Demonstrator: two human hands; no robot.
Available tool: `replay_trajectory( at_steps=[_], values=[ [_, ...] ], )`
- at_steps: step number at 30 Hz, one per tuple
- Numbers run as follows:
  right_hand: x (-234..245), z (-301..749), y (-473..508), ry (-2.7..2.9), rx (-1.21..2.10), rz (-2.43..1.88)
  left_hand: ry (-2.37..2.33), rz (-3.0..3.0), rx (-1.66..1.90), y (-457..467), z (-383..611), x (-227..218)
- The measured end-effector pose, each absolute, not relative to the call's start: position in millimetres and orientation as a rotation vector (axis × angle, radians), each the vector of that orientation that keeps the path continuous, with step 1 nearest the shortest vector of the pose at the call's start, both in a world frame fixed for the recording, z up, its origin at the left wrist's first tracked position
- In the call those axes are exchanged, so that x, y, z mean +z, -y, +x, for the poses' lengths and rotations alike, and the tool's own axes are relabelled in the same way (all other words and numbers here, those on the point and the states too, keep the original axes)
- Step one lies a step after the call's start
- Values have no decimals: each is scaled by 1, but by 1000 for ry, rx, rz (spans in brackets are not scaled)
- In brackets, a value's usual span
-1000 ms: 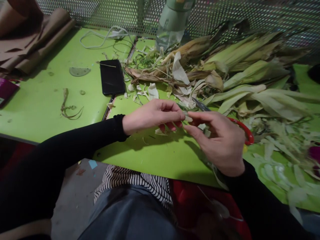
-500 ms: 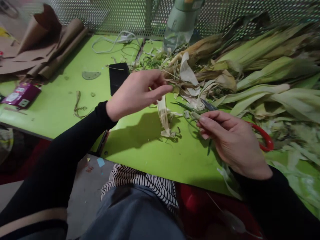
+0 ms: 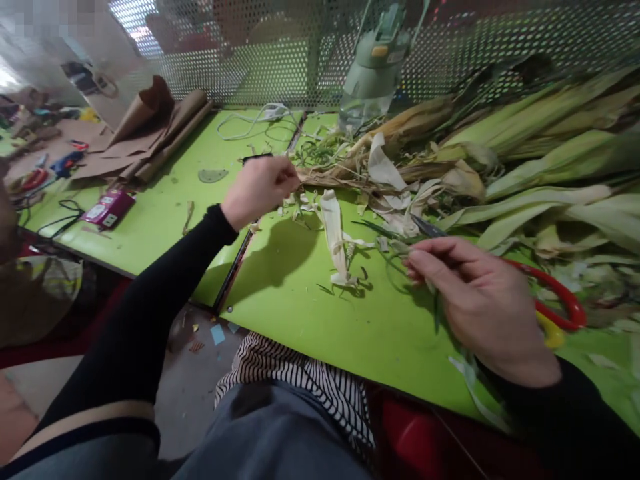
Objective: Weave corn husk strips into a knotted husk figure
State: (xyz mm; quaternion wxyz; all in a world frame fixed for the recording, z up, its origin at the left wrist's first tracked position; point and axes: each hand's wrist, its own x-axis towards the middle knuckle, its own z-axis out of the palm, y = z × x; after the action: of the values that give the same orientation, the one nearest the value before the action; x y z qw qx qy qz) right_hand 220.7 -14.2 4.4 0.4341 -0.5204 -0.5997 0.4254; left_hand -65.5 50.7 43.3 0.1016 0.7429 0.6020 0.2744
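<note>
My right hand (image 3: 475, 297) pinches a thin green strip of plant leaf (image 3: 397, 247), perhaps corn husk, between thumb and fingers. Scissors (image 3: 565, 300) with red and yellow handles lie under that hand, their dark blades pointing to the husk pile. My left hand (image 3: 260, 183) hovers over the left part of the table, in front of a black phone (image 3: 257, 158) that it mostly covers. Its fingers are curled together, and I cannot make out anything in them. Between my hands lies a small figure of pale folded husk (image 3: 336, 233) with thin green bits at its lower end.
Corn husks (image 3: 540, 133) heap up on the right, with scraps around them. Behind stands a water bottle (image 3: 373, 80) against a perforated screen (image 3: 280, 67). Brown paper (image 3: 150, 140), a purple box (image 3: 109, 208), a white cable (image 3: 250, 123) and a half-round disc (image 3: 213, 175) are at left.
My left hand has moved left and its fingers have curled in, now covering most of the phone. The view has tilted up and left. My right hand still pinches the green strip.
</note>
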Motion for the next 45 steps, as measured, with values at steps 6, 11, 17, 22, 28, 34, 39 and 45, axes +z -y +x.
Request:
replay_trajectory(
  at_steps=[6, 11, 17, 22, 28, 34, 39, 45],
  values=[
    [0, 224, 12, 1292, 1078, -1141, -1446, 2268, 532, -32, -35, 43],
    [-2, 225, 10, 1364, 1066, -1180, -1423, 2441, 277, -27, 4, 11],
    [-7, 224, 11, 1471, 1027, -1114, -1233, 2546, 726, -15, 12, 9],
    [-2, 221, 15, 1518, 1070, -1116, -1052, 2586, 954, -6, 15, 6],
    [4, 220, 19, 1543, 1108, -1253, -963, 2377, 997, -2, 15, 4],
    [4, 220, 20, 1548, 1143, -1234, -959, 1903, 888, 3, 19, -1],
    [10, 226, 19, 1648, 1142, -1166, -882, 1945, 943, 4, 21, -3],
    [21, 228, 23, 1719, 1109, -1187, -883, 2060, 978, 6, 20, 3]
  ],
)
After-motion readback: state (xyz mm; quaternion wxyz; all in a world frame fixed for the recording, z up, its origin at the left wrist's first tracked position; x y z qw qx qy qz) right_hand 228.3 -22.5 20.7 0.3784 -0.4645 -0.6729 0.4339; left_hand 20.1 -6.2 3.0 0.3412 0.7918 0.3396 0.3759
